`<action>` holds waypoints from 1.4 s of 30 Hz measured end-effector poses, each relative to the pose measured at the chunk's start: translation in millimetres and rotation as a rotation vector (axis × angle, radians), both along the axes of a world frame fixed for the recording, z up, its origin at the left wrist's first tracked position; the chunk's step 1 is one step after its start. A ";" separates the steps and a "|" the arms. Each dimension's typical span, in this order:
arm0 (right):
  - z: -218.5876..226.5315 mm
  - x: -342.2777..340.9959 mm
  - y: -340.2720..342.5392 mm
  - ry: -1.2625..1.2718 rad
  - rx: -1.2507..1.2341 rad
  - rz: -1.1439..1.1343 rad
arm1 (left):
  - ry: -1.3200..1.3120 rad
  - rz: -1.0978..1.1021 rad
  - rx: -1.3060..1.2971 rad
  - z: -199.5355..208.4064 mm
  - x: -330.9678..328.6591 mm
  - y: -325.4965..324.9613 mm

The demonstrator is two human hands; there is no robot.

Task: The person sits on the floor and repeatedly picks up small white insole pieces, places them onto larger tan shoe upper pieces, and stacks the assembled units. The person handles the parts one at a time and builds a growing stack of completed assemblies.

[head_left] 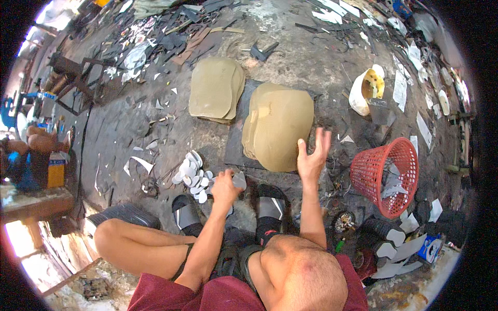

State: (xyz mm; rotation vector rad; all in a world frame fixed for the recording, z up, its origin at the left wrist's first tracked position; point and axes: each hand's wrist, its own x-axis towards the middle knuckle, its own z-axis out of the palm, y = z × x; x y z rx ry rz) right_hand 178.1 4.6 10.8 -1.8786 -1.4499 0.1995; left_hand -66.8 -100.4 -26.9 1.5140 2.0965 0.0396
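The left hand (224, 188) pinches a small grey piece (239, 181) in its fingers, just beside a heap of pale pieces (193, 179) on the floor (176, 137). The right hand (313, 157) has its fingers spread, holding nothing, near the edge of a tan stack (282, 127); I cannot tell if its thumb touches. The grey piece looks light and thin: pinch its rim. The tan sheets look bendy and may slide, so hold their edges.

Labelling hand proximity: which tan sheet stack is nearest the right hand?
The tan stack on the dark slab; the right hand is at its lower-right edge. The other stack lies farther up-left.
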 end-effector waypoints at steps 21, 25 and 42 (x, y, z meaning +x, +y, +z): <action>25.6 -25.9 -30.7 0.525 -0.214 0.621 | -1.588 0.528 -0.084 74.7 -12.1 25.4; 33.7 -44.8 -44.9 0.393 -0.224 0.732 | -0.854 0.358 0.541 76.1 -0.2 36.5; 16.2 28.0 -40.7 -0.294 -0.119 0.612 | -1.401 0.616 0.220 43.2 27.4 38.7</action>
